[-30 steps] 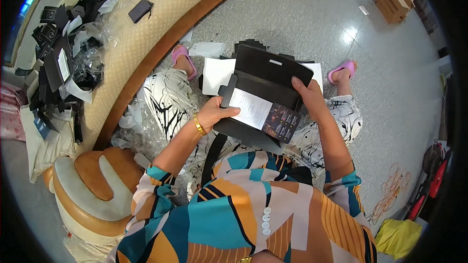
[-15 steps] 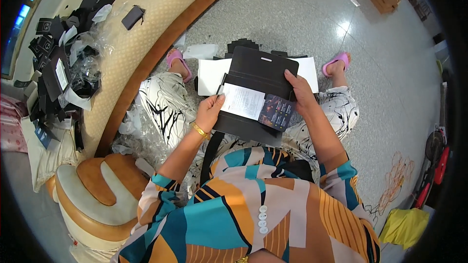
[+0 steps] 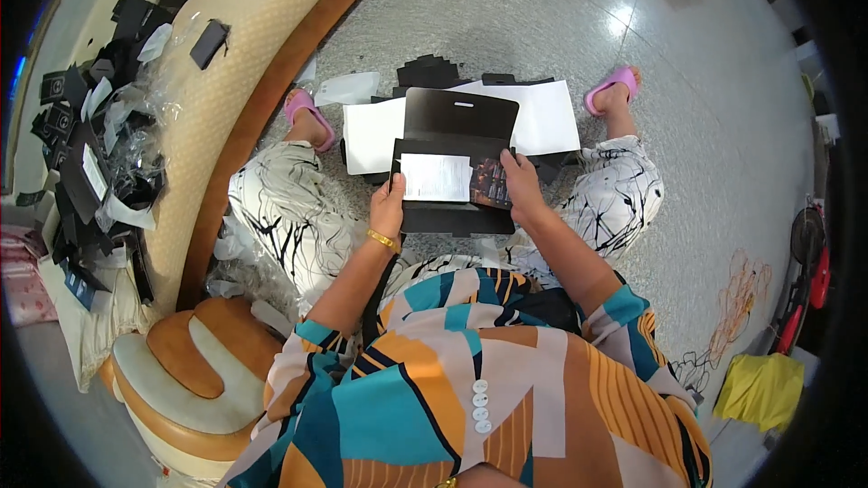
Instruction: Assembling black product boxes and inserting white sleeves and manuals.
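Black card, bright clothes

The folded card (image 3: 457, 163) is black with a white paper slip (image 3: 436, 177) on it. The shirt (image 3: 470, 380) has teal, orange, tan and black shapes. The trousers (image 3: 289, 217) are white with black squiggles, the sandals (image 3: 309, 116) pink, the floor (image 3: 506, 18) speckled grey.

Hands: two are showing, the left hand (image 3: 387, 206) and the right hand (image 3: 522, 188), both gripping one thing.
Open black folding cartons: one black carton (image 3: 457, 158) is being held.
White paper slips: one white slip (image 3: 436, 177) is lying inside it.
Pink sandals: two, one pink sandal (image 3: 307, 115) and another pink sandal (image 3: 612, 89).
Gold bangles: one gold bangle (image 3: 383, 239) is sitting on the left wrist.
White sheets on the floor: two are showing, a left sheet (image 3: 371, 134) and a right sheet (image 3: 547, 117).
Loose black cartons on the sofa: too many are piling up to count.
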The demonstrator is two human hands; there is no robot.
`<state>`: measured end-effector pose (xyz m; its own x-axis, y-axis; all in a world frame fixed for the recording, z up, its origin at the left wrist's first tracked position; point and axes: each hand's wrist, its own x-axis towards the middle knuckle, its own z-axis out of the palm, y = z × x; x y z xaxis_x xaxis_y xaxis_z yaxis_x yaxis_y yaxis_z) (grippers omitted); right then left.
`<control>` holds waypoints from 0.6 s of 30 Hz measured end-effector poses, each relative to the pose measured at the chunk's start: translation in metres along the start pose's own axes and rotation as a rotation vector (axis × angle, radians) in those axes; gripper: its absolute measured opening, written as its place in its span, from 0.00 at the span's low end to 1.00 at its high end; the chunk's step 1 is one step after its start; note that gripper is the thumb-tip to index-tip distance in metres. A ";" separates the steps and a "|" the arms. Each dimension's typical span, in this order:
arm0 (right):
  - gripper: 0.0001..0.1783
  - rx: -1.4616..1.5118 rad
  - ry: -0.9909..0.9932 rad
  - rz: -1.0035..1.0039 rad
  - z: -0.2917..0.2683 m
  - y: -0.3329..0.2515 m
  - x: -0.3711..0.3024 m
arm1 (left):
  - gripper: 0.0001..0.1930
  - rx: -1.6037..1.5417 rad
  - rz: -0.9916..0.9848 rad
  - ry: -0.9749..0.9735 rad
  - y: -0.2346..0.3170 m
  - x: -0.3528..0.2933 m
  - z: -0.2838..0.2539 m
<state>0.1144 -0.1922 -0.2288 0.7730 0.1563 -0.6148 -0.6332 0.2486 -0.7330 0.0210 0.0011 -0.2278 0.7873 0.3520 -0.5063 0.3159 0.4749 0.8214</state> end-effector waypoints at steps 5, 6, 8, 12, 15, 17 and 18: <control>0.13 -0.363 0.258 -0.287 -0.016 0.024 0.031 | 0.15 0.096 0.003 -0.017 -0.028 0.024 -0.020; 0.13 -0.365 0.257 -0.282 -0.018 0.025 0.032 | 0.14 0.163 0.023 -0.024 -0.036 0.031 -0.027; 0.13 -0.668 0.362 -0.507 -0.020 0.016 0.026 | 0.13 0.289 -0.011 0.048 -0.022 0.027 -0.012; 0.14 -0.732 0.356 -0.584 -0.018 0.010 0.018 | 0.13 0.446 0.054 0.113 -0.023 0.029 -0.001; 0.15 -0.794 0.306 -0.535 -0.022 0.016 0.024 | 0.11 0.435 0.113 0.059 -0.054 0.045 -0.018; 0.17 -0.921 0.361 -0.568 -0.034 0.027 0.042 | 0.10 0.354 -0.021 -0.001 -0.056 0.045 -0.017; 0.17 -0.923 0.359 -0.566 -0.037 0.031 0.048 | 0.10 0.354 -0.024 0.001 -0.059 0.045 -0.020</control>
<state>0.1306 -0.2127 -0.2914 0.9950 -0.0743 -0.0668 -0.0987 -0.6247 -0.7746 0.0271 0.0044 -0.3044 0.7770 0.3450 -0.5265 0.4981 0.1743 0.8494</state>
